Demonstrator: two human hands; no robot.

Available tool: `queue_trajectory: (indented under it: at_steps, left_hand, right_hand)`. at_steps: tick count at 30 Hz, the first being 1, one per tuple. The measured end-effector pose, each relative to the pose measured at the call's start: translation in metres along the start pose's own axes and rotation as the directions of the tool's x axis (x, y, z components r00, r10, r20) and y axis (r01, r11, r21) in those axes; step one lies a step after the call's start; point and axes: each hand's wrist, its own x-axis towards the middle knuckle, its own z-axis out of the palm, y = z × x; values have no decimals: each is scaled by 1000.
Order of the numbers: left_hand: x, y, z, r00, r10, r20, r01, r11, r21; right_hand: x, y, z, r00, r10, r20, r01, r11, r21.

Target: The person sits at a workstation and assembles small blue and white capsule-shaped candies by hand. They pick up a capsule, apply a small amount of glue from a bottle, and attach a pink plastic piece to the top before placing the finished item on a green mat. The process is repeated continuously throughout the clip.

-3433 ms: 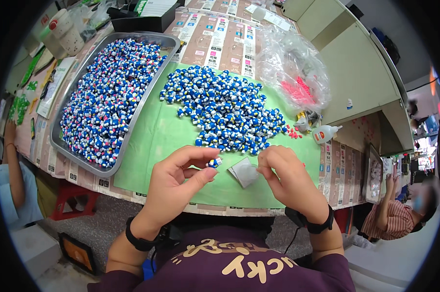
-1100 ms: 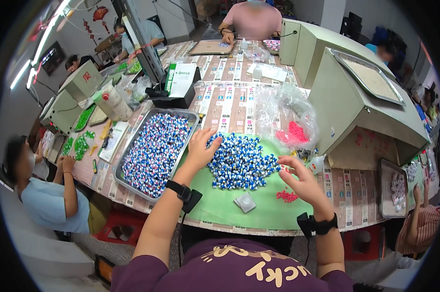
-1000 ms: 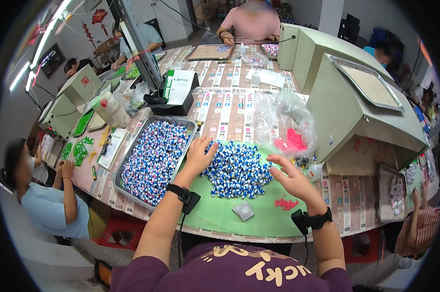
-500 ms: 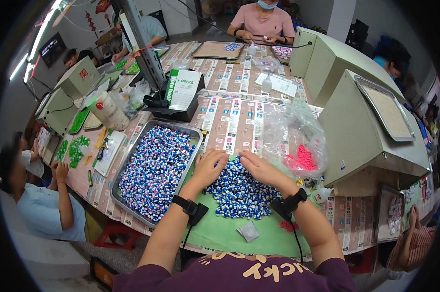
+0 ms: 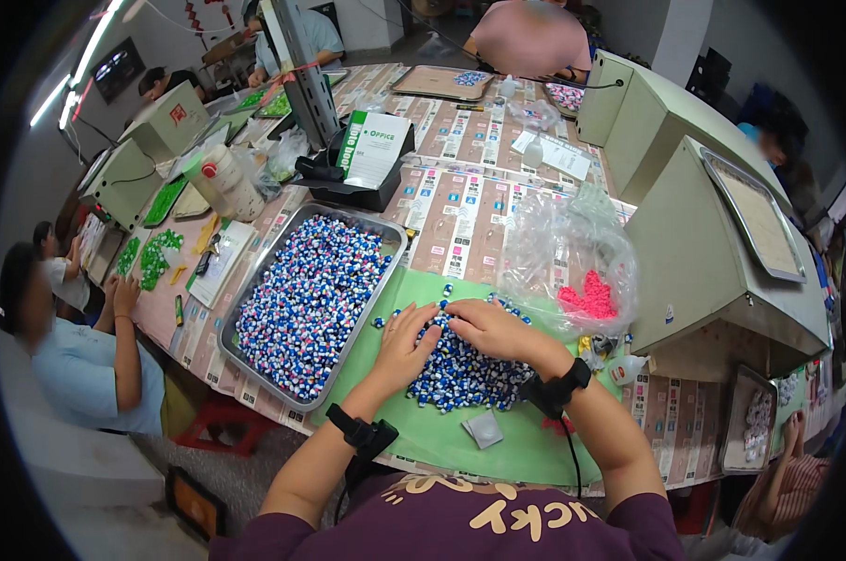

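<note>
A heap of small blue-and-white pieces lies on a green mat in front of me. My left hand rests on the heap's left side, palm down, fingers stretched out. Opposite it, my right hand lies over the far right part with its fingers extended, the fingertips close to those of the left. A few loose pieces show beyond both hands. Just left of the mat stands a metal tray full of similar pieces, some with pink. A small pale grey square packet lies on the mat's near part.
A clear plastic bag with pink pieces lies to the right, by a small bottle. Beige metal housings stand further right. Behind the tray are a black box and a metal post. Other people sit around the table.
Both hands have come back from the heap's far edge onto the heap, and the fingers now point more inward. Loose pieces show beyond them. The view has shifted slightly.
</note>
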Motion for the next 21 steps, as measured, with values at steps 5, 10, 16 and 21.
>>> queue_trajectory:
  at_steps: [5,10,16,21]
  left_hand:
    - [-15,9,-20,996,57,-63,-58,998,-19]
    - [-23,-18,-18,991,-29,-133,32,999,24]
    - [-13,-12,-12,1000,2,-19,-7,966,-258]
    - [-19,-10,-9,999,35,2,-32,955,-295]
  right_hand:
    - [-10,-8,-15,999,-34,20,32,994,103]
    - [-23,21,-43,972,86,-218,-76,996,53]
    - [-25,51,-56,829,207,-519,-307,945,-113]
    - [-17,-13,-66,848,254,-466,-250,966,73]
